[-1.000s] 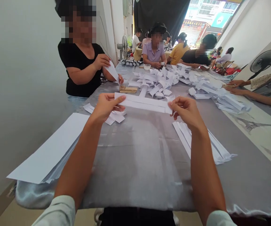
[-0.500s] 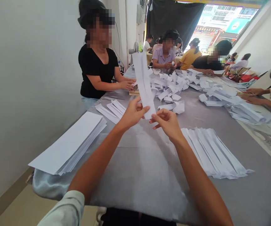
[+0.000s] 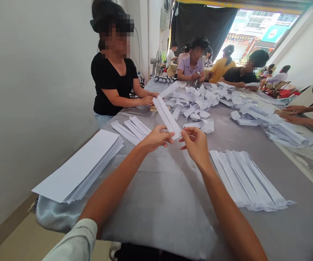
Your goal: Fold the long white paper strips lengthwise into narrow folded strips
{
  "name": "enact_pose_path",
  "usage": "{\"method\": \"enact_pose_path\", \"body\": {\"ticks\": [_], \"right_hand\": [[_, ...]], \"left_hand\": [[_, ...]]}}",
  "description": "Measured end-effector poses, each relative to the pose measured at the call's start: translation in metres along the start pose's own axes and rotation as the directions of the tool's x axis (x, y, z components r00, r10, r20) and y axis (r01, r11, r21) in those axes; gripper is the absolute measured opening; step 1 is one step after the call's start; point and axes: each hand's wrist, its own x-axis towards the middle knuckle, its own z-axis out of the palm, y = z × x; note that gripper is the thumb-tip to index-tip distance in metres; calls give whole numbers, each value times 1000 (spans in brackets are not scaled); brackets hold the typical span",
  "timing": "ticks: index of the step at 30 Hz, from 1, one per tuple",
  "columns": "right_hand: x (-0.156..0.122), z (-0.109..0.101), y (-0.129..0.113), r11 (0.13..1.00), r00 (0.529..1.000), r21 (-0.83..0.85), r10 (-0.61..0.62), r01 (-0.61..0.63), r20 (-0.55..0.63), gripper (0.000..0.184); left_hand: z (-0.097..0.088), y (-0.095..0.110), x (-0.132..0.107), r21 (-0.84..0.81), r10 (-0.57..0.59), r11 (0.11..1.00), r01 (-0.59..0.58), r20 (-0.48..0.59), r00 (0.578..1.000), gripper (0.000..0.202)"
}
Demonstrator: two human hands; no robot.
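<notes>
A long folded white paper strip (image 3: 167, 117) is held up over the table, its far end pointing away and to the left. My left hand (image 3: 159, 138) pinches its near end from the left side. At the near right corner of the strip, my right hand (image 3: 194, 141) grips the edge between thumb and fingers. Left of my arms lies a stack of flat white paper sheets (image 3: 80, 163). Several folded paper strips (image 3: 250, 181) lie side by side to the right, and a few more folded strips (image 3: 132, 128) rest beyond my left hand.
A grey cloth covers the table (image 3: 156, 203). A heap of folded white paper pieces (image 3: 197, 98) spreads over its far middle. A person in black (image 3: 114, 83) works at the left edge; others sit at the far side. A co-worker's hands (image 3: 292, 114) reach in from the right.
The paper strip's far end has tipped down and away from near upright. Both hands still hold its near end, in almost the same place.
</notes>
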Motion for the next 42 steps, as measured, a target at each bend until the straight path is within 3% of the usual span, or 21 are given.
{"method": "enact_pose_path", "body": {"ticks": [5,14,26,33,35,39,42], "right_hand": [[-2,0,-3,999,999,-44,-9,10,33,44],[-10,2,-16,1000,994,-16,-15,17,110,35],[-16,5,-17,1000,981,-26,3,2,195,27],[-16,7,-14,998,979,-56,-13,25,202,25],[-16,6,-15,998,977,-60,-22,35,211,23],[-17,6,-18,996,975,-74,-25,43,222,20],[-18,5,-18,994,973,-97,-19,42,229,21]], "left_hand": [[-8,-26,23,-168,-82,985,38,-268,960,6],[-20,-48,37,-302,-129,953,4,-394,910,24],[-24,-53,47,-320,8,937,-142,-386,923,15],[-18,-57,44,-380,-50,919,-102,-371,927,66],[-18,-58,41,-352,-60,934,-54,-305,950,60],[-20,-61,40,-253,-57,967,14,-162,985,23],[-20,-66,41,-271,-19,962,-23,-154,988,21]]}}
